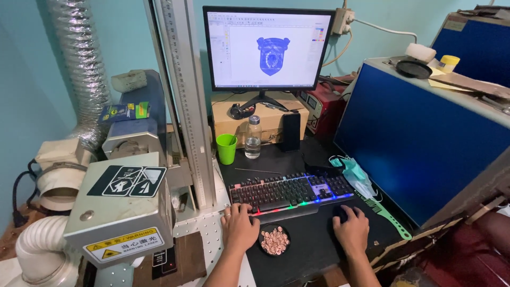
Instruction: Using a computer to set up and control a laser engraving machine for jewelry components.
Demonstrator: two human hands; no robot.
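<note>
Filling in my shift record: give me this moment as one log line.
left hand: resting at keyboard edge | right hand: on mouse | dish of small coppery pieces between hands | monitor: blue shield drawing

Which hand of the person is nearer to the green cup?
Left. The left hand rests at the keyboard's near left corner, below the green cup. The right hand lies far to the cup's right, on a dark mouse.

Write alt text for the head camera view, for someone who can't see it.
A person's left hand rests by a backlit keyboard and the right hand covers a mouse, with a small dish of coppery pieces between them. A monitor behind shows a blue shield design.
</note>
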